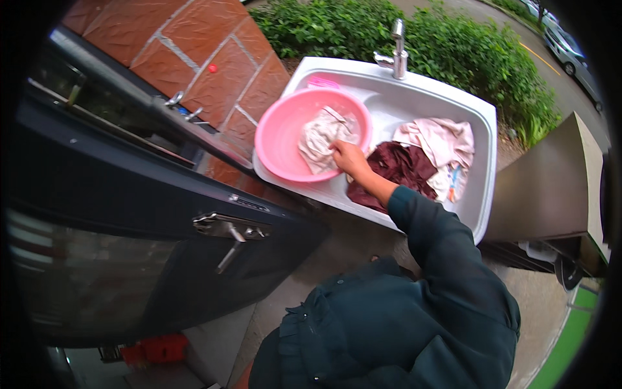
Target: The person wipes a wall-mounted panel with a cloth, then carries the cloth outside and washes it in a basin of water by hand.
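My right hand [350,158] reaches over the rim of a pink plastic basin [279,141] and pinches the edge of a pale, wet-looking cloth [320,141] lying in it. The basin rests on the left part of a light-coloured sink [486,146]. In the sink's bowl, beside the basin, lie a dark maroon garment [401,167] and a pale pink cloth [440,138], with a white piece bearing coloured marks at their lower right. A chrome faucet [400,53] stands at the sink's far rim. My left hand is out of view.
A dark door with a metal lever handle [233,238] stands at the left, beside a red brick wall [209,53]. Green shrubs [457,58] grow behind the sink. A brown cabinet-like box [544,189] is close on the right. A pink item [323,82] lies behind the basin.
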`<state>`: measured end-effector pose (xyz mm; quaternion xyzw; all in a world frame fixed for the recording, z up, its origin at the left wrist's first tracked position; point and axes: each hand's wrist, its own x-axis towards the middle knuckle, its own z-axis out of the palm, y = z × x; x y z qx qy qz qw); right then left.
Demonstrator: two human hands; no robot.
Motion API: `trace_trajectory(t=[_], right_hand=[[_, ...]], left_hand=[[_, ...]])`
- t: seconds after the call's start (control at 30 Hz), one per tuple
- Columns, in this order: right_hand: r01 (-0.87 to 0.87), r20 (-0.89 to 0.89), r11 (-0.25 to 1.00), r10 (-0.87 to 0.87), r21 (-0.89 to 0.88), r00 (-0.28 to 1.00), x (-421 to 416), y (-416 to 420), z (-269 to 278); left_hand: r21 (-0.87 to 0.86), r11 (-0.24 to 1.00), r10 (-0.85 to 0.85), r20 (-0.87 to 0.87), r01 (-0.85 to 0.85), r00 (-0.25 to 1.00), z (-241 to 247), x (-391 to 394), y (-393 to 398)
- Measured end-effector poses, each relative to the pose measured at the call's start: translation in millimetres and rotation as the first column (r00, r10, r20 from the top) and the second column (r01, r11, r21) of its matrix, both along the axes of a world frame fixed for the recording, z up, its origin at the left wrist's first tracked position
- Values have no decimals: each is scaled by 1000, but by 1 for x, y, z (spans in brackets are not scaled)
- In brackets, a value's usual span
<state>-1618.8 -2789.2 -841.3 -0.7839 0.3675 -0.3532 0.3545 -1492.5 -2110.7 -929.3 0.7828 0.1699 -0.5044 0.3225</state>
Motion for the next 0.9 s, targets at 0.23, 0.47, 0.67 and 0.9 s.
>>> trace_trajectory(t=[0.23, 0.47, 0.67, 0.9], right_hand=[[13, -51, 1000, -13, -9, 999, -7, -4, 1], [82, -31, 996, -83, -48, 996, -2, 7, 9], [80, -150, 990, -97, -116, 984, -6, 19, 30], [190, -223, 967, -226, -169, 948, -35, 19, 32]], left_hand=[[-324, 770, -429, 375, 550, 822, 177, -33, -247], [-631, 460, -452, 440, 625, 776, 211, -100, -425], [-837, 524, -318, -20, 158, 948, 210, -165, -483], [-809, 327, -788, 52, 489, 613, 255, -147, -485]])
